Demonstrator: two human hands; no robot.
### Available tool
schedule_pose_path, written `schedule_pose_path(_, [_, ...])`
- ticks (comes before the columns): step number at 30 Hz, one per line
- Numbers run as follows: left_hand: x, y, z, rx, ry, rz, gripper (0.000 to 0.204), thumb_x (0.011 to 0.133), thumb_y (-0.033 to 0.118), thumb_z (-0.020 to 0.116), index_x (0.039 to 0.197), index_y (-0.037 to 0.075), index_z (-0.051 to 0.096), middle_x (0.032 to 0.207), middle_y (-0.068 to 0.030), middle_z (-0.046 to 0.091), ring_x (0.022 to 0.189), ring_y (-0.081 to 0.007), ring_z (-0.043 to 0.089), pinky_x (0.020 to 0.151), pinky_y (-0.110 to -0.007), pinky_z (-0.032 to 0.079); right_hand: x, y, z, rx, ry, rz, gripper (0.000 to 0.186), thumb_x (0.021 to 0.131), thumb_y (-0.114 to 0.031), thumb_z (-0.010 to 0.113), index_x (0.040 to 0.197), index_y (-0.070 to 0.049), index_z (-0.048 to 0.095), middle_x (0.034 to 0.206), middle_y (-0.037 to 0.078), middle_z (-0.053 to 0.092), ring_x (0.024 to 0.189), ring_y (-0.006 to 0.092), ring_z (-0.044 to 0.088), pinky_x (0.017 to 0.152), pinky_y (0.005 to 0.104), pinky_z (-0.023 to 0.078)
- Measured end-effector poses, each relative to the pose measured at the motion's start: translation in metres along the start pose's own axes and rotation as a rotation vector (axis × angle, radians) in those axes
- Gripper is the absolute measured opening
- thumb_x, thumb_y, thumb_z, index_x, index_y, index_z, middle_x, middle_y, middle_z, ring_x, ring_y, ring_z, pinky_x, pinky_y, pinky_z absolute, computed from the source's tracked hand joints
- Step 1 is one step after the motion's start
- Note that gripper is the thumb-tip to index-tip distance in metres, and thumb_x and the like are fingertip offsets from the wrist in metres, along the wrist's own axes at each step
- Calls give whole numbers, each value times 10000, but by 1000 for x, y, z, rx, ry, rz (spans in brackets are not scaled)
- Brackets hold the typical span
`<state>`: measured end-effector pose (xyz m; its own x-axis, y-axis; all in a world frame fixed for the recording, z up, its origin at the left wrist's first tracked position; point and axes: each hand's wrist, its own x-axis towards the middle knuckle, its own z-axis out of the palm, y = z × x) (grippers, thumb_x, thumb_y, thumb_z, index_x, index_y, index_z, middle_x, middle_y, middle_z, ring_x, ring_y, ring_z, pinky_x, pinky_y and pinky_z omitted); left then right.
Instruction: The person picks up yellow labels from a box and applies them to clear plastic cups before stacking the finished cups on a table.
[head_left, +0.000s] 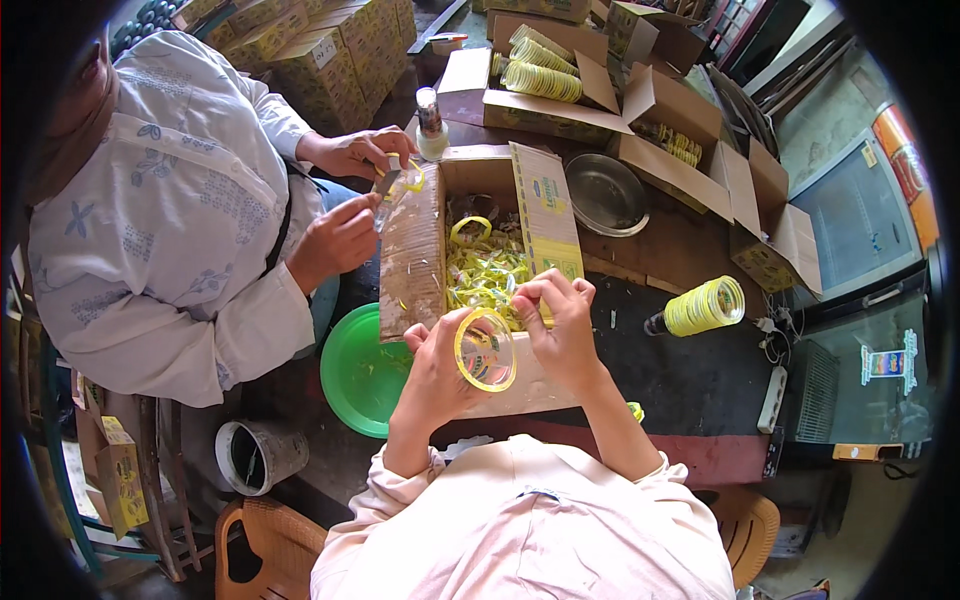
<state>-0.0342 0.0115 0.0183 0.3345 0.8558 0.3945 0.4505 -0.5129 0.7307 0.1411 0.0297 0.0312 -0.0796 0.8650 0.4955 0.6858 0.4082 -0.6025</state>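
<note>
My left hand (pixel 437 365) is closed around a clear plastic cup (pixel 487 352) with a yellow rim, its round opening facing up toward me. My right hand (pixel 560 325) is beside the cup's right side, thumb and fingers pinched together; whatever is between them is too small to make out. Both hands are over the near side of an open cardboard box (pixel 412 255). Inside the box lies a heap of yellow and clear plastic strips (pixel 490 272), with a yellow ring (pixel 470 229) on top.
At left, a co-worker's hands (pixel 340 232) hold a blade (pixel 388 182) and a yellow-rimmed plastic piece (pixel 414 178). Around the box are a green basin (pixel 345 390), a metal bowl (pixel 640 222), a bottle (pixel 430 115) and stacked yellow cups (pixel 705 307). Cartons of cups (pixel 555 110) stand behind.
</note>
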Motion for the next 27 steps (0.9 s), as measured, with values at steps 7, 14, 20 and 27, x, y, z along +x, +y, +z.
schedule_pose_path(7, [-2, 6, -6, 2, -32, -6, 709, 608, 300, 789, 1174, 118, 402, 973, -28, 593, 856, -202, 557, 737, -358, 241, 8, -21, -12, 16, -54, -151, 92, 737, -154, 692, 812, -145, 639, 805, -26, 589, 788, 130, 544, 746, 339, 240])
schedule_pose_path(14, [-1, 10, -7, 2, -97, -4, 708, 611, 268, 792, 1179, 91, 407, 977, -57, 591, 904, -241, 562, 740, -362, 313, 8, -17, -17, -40, -103, -217, 72, 740, -149, 664, 806, -152, 637, 812, -23, 581, 857, 139, 542, 762, 375, 240])
schedule_pose_path(20, [-5, 11, -8, -37, -127, -7, 726, 587, 210, 798, 1175, 52, 403, 976, -117, 580, 915, -294, 564, 752, -365, 386, 4, -20, -14, -116, -150, -212, 44, 765, -132, 620, 804, -127, 600, 835, -23, 581, 865, 159, 541, 764, 391, 238])
schedule_pose_path(27, [-9, 11, -8, 19, -85, 2, 731, 566, 190, 796, 1166, 54, 400, 1000, -118, 571, 914, -305, 559, 747, -384, 339, -5, -23, -4, -158, -94, -148, 76, 763, -107, 610, 816, -114, 555, 841, 2, 555, 842, 174, 525, 741, 389, 229])
